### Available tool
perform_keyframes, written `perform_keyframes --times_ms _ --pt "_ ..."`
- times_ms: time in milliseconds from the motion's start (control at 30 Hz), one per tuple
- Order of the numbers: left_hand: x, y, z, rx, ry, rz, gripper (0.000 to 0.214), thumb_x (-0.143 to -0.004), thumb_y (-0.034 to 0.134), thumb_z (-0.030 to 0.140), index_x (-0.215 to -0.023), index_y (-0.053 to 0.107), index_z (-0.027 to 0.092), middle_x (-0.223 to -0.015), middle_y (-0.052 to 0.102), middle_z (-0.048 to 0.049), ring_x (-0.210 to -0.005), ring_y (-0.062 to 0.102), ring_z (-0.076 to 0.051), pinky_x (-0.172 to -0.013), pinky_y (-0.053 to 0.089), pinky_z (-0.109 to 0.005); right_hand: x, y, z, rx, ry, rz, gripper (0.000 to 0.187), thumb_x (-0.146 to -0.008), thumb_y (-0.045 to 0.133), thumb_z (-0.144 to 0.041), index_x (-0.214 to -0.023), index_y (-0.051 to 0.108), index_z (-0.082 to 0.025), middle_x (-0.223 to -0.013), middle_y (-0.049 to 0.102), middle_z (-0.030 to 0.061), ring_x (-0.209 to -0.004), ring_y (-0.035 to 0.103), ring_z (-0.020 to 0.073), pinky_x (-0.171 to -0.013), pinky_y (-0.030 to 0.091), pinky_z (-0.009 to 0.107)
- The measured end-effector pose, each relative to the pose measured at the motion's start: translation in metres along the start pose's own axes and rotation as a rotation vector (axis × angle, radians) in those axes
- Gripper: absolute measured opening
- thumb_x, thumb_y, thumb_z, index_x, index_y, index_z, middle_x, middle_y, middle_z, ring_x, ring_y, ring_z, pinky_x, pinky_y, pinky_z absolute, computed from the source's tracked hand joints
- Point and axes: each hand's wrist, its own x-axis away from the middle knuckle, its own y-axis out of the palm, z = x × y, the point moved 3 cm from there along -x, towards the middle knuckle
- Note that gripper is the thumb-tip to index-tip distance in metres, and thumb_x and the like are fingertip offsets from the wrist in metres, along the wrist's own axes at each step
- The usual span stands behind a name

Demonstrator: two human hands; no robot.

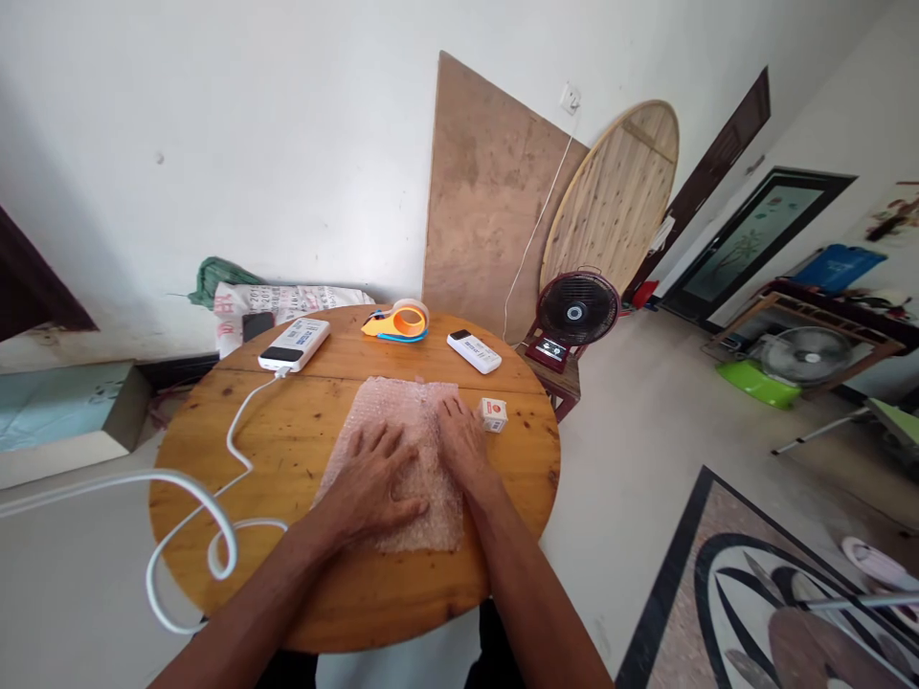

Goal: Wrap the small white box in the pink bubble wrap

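One sheet of bubble wrap [437, 493], pinkish, lying flat at the middle of a round wooden table [517, 498]; its top edge looks uneven, so a crooked fold is a risk if the layers slip. One left hand [371, 481], palm down on the sheet, fingers spread; uneven pressure here could skew the wrap or burst bubbles. One right hand [465, 442], along the sheet's right edge, fingers extended and slightly apart, thumb hidden; a rightward slide could knock the small box [494, 414] just beside it, contact uncertain. One tape dispenser [384, 327], beyond the wrap. Two power banks: the smaller [474, 351] at far right, loose; the larger [296, 344] at far left, plugged to a white cable [159, 475], whose loops near the left forearm could snag and drag it.
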Motion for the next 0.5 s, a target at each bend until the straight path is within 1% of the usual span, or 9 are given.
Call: perform_keyframes --times_ms 100,233,333,367,433,500 --pt "0.0006 0.0028 -0.0013 -0.008 -0.005 -0.022 0.065 -0.069 0.059 0.063 -0.120 0.057 0.024 -0.145 0.039 -0.0134 -0.137 0.025 -0.039 -0.109 0.015 -0.061 0.0012 0.0041 0.0015 0.002 0.006 -0.050 0.023 -0.086 0.043 -0.008 -0.104 0.055 -0.016 -0.110 0.058 0.0102 -0.101 0.049 0.0221 -0.085 0.037 0.034" --pt "0.0019 0.0031 -0.0016 -0.015 0.002 -0.020 0.065 -0.070 0.057 0.064 -0.121 0.056 0.023 -0.145 0.038 -0.0146 -0.137 0.025 -0.040 -0.109 0.015 -0.062 0.0012 0.0079 0.0050 0.003 0.035 -0.041 0.022 -0.084 0.046 -0.007 -0.101 0.056 -0.016 -0.108 0.058 0.0096 -0.099 0.049 0.0218 -0.085 0.036 0.033" --pt "0.0019 0.0021 -0.0009 -0.010 0.007 0.003 0.061 -0.072 0.057 0.062 -0.119 0.058 0.023 -0.146 0.036 -0.0155 -0.137 0.024 -0.040 -0.109 0.015 -0.062 0.0008 0.0088 0.0061 0.000 0.034 -0.035 0.021 -0.084 0.045 -0.007 -0.099 0.056 -0.016 -0.107 0.058 0.0093 -0.099 0.049 0.0215 -0.086 0.035 0.033" --pt "0.0017 0.0018 -0.0002 -0.005 0.015 0.016 0.061 -0.073 0.057 0.060 -0.122 0.056 0.023 -0.148 0.033 -0.0153 -0.138 0.022 -0.040 -0.109 0.014 -0.061 0.0007 0.0088 0.0062 -0.001 0.032 -0.033 0.021 -0.084 0.044 -0.006 -0.099 0.056 -0.016 -0.107 0.058 0.0091 -0.099 0.049 0.0214 -0.086 0.035 0.033" --pt "0.0015 0.0021 0.0020 0.011 0.050 0.033 0.065 -0.075 0.056 0.057 -0.131 0.048 0.024 -0.152 0.027 -0.0135 -0.140 0.018 -0.037 -0.111 0.013 -0.060 0.0005 0.0087 0.0060 -0.002 0.028 -0.026 0.021 -0.085 0.043 -0.007 -0.099 0.056 -0.016 -0.107 0.059 0.0089 -0.099 0.049 0.0216 -0.086 0.035 0.034" --pt "0.0018 0.0043 0.0047 0.029 0.096 0.005 0.072 -0.077 0.054 0.058 -0.140 0.037 0.027 -0.154 0.023 -0.0113 -0.142 0.015 -0.035 -0.111 0.010 -0.060 0.0002 0.0088 0.0058 0.000 0.030 -0.026 0.021 -0.086 0.043 -0.007 -0.100 0.056 -0.017 -0.108 0.059 0.0089 -0.100 0.050 0.0217 -0.087 0.035 0.034"
